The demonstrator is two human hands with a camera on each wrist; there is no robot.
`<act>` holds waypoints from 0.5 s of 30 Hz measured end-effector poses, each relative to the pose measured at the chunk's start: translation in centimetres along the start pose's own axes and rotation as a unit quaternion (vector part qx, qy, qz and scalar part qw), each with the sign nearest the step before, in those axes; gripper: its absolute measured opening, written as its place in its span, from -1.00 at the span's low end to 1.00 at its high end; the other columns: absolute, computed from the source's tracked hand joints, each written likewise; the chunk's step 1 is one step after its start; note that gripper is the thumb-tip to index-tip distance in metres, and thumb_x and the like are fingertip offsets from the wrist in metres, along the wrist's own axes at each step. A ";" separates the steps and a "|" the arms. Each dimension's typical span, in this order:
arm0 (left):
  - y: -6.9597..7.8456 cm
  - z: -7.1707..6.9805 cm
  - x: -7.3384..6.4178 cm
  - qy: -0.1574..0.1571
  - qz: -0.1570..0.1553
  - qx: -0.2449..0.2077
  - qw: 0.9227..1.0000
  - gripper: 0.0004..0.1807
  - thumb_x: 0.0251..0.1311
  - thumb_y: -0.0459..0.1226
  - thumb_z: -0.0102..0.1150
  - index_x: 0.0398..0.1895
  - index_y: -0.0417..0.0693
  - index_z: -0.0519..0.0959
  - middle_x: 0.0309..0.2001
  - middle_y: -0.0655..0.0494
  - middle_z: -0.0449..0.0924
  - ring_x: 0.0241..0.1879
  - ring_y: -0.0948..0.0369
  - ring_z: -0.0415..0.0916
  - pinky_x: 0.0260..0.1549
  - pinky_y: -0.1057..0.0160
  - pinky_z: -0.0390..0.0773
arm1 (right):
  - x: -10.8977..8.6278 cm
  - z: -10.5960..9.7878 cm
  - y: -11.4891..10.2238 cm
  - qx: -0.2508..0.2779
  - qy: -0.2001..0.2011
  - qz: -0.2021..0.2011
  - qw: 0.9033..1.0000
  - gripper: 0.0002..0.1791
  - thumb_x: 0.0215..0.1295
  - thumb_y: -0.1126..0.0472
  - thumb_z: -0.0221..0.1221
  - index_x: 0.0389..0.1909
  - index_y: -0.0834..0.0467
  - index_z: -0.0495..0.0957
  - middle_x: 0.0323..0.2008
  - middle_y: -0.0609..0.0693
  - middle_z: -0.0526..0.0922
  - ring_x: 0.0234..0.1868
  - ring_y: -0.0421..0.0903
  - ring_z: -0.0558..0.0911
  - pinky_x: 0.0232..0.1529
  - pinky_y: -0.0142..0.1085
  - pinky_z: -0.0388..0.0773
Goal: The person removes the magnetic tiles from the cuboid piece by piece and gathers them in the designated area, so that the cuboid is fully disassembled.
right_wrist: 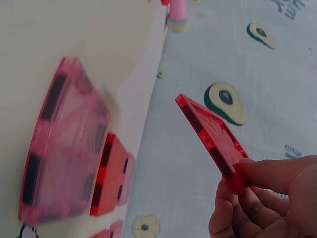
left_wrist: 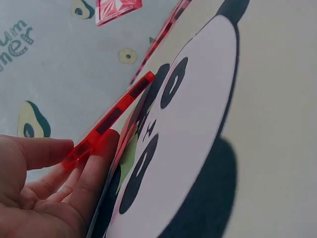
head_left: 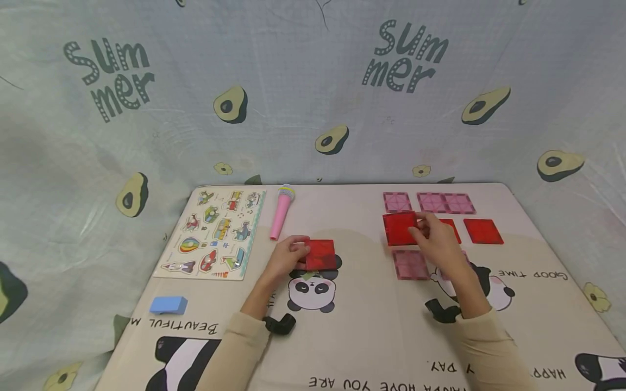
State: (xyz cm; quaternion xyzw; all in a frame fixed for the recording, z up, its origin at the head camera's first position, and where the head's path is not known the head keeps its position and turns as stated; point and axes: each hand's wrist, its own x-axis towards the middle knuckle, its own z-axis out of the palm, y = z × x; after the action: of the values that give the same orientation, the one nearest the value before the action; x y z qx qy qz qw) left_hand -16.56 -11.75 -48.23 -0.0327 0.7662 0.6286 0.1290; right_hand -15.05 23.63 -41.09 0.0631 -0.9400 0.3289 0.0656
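My left hand [head_left: 288,256] pinches a square red magnetic tile [head_left: 320,254] between thumb and fingers, low over the panda print. In the left wrist view this red tile [left_wrist: 116,116] is tilted, with one edge towards the mat. My right hand [head_left: 438,241] pinches another red magnetic tile [head_left: 399,228] by its edge. The right wrist view shows that tile [right_wrist: 213,136] raised above the table. Near the right hand lie pink tiles, one in front [head_left: 411,265] and one behind [head_left: 396,202]. A red tile [head_left: 451,228] is partly hidden by the right hand.
Another red tile [head_left: 483,231] lies to the right, below two joined pink tiles [head_left: 446,203]. A pink toy microphone [head_left: 281,214] and a vehicle puzzle board [head_left: 176,247] are at the back left. A blue block [head_left: 168,305] sits nearer the front left.
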 end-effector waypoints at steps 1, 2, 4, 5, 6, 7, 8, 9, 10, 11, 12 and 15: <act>0.1 0.2 -0.1 -0.005 0.000 -0.007 1.000 -0.58 0.38 -0.33 0.11 0.29 -0.17 0.47 0.01 -0.24 0.68 -0.29 0.17 0.68 -0.30 0.23 0.76 | -0.1 -0.3 0.2 -0.004 0.004 0.004 1.000 -0.49 0.45 0.21 0.15 0.30 0.38 0.35 -0.13 0.27 0.61 -0.21 0.07 0.56 -0.14 -0.12 0.75; 0.1 0.3 -0.1 -0.009 0.000 -0.015 1.000 -0.58 0.38 -0.34 0.10 0.28 -0.18 0.47 0.02 -0.25 0.67 -0.28 0.15 0.69 -0.29 0.21 0.77 | -0.2 -0.5 0.5 -0.007 0.009 0.007 1.000 -0.50 0.45 0.20 0.13 0.29 0.38 0.35 -0.13 0.27 0.60 -0.22 0.06 0.54 -0.17 -0.21 0.74; 0.2 0.6 -0.2 -0.021 0.000 -0.027 0.999 -0.58 0.36 -0.36 0.07 0.28 -0.20 0.47 0.03 -0.26 0.67 -0.26 0.13 0.71 -0.29 0.19 0.77 | -0.4 -1.0 1.0 -0.009 0.018 0.013 1.000 -0.50 0.47 0.19 0.12 0.30 0.38 0.35 -0.14 0.26 0.59 -0.23 0.06 0.52 -0.23 -0.42 0.65; 0.2 0.8 -0.3 -0.027 0.002 -0.028 0.999 -0.57 0.35 -0.36 0.06 0.28 -0.20 0.47 0.03 -0.26 0.67 -0.25 0.12 0.72 -0.28 0.19 0.77 | -0.5 -1.3 1.3 -0.009 0.023 0.016 1.000 -0.50 0.47 0.19 0.11 0.30 0.38 0.36 -0.15 0.25 0.58 -0.23 0.06 0.51 -0.27 -0.51 0.58; 0.3 0.9 -0.3 -0.035 0.004 -0.029 0.999 -0.57 0.35 -0.37 0.05 0.28 -0.21 0.46 0.03 -0.26 0.67 -0.25 0.12 0.72 -0.28 0.18 0.77 | -0.6 -1.5 1.7 -0.012 0.029 0.018 0.999 -0.50 0.47 0.19 0.11 0.29 0.38 0.36 -0.15 0.25 0.59 -0.23 0.06 0.51 -0.30 -0.58 0.50; 0.3 1.0 -0.4 -0.042 0.002 -0.028 0.999 -0.57 0.34 -0.36 0.04 0.28 -0.19 0.46 0.03 -0.24 0.68 -0.26 0.11 0.73 -0.28 0.18 0.77 | -0.6 -1.7 1.9 -0.012 0.034 0.018 0.999 -0.50 0.47 0.19 0.11 0.29 0.39 0.36 -0.15 0.27 0.59 -0.23 0.06 0.52 -0.32 -0.62 0.47; 0.3 1.2 -0.4 -0.049 0.002 -0.028 0.998 -0.56 0.34 -0.36 0.03 0.28 -0.19 0.46 0.03 -0.24 0.68 -0.27 0.11 0.73 -0.27 0.18 0.77 | -0.7 -2.0 2.2 -0.013 0.040 0.020 0.999 -0.50 0.47 0.20 0.10 0.30 0.40 0.36 -0.14 0.28 0.59 -0.23 0.07 0.52 -0.33 -0.62 0.47; 0.4 1.3 -0.5 -0.057 0.001 -0.028 0.998 -0.56 0.34 -0.36 0.03 0.28 -0.18 0.45 0.03 -0.23 0.68 -0.27 0.11 0.74 -0.25 0.17 0.77 | -0.8 -2.2 2.5 -0.015 0.044 0.022 0.999 -0.50 0.47 0.20 0.10 0.30 0.41 0.36 -0.14 0.29 0.60 -0.24 0.07 0.53 -0.34 -0.60 0.48; 0.5 1.5 -0.6 -0.065 0.001 -0.027 0.998 -0.56 0.34 -0.36 0.03 0.29 -0.18 0.45 0.03 -0.23 0.68 -0.28 0.12 0.73 -0.24 0.16 0.77 | -0.8 -2.4 2.8 -0.020 0.052 0.024 0.998 -0.50 0.46 0.20 0.10 0.29 0.41 0.36 -0.14 0.31 0.60 -0.25 0.08 0.53 -0.34 -0.55 0.53; 0.5 1.6 -0.6 -0.073 0.001 -0.026 0.997 -0.56 0.34 -0.36 0.03 0.29 -0.19 0.45 0.03 -0.24 0.68 -0.28 0.13 0.73 -0.22 0.16 0.77 | -0.9 -2.6 3.1 -0.024 0.057 0.027 0.998 -0.50 0.46 0.20 0.10 0.28 0.42 0.36 -0.13 0.33 0.61 -0.25 0.11 0.54 -0.32 -0.46 0.62; 0.6 1.8 -0.7 -0.080 0.000 -0.028 0.996 -0.56 0.34 -0.36 0.04 0.29 -0.19 0.44 0.04 -0.24 0.68 -0.29 0.13 0.73 -0.21 0.15 0.77 | -1.1 -2.9 3.4 -0.030 0.063 0.030 0.997 -0.50 0.46 0.21 0.10 0.28 0.43 0.36 -0.12 0.35 0.61 -0.25 0.12 0.55 -0.30 -0.35 0.68; 0.7 2.3 -0.9 -0.098 0.001 -0.033 0.995 -0.56 0.35 -0.37 0.05 0.29 -0.23 0.44 0.05 -0.26 0.67 -0.29 0.15 0.71 -0.19 0.15 0.77 | -1.5 -3.6 4.2 -0.040 0.076 0.045 0.995 -0.49 0.46 0.21 0.09 0.28 0.45 0.35 -0.10 0.41 0.60 -0.22 0.22 0.57 -0.21 0.05 0.74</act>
State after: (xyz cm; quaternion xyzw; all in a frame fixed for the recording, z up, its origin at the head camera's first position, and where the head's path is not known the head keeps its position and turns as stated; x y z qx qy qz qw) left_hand -15.44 -9.44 -47.72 0.0256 0.7284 0.6541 0.2022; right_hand -14.00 29.29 -41.11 -0.0073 -0.9466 0.2975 0.1243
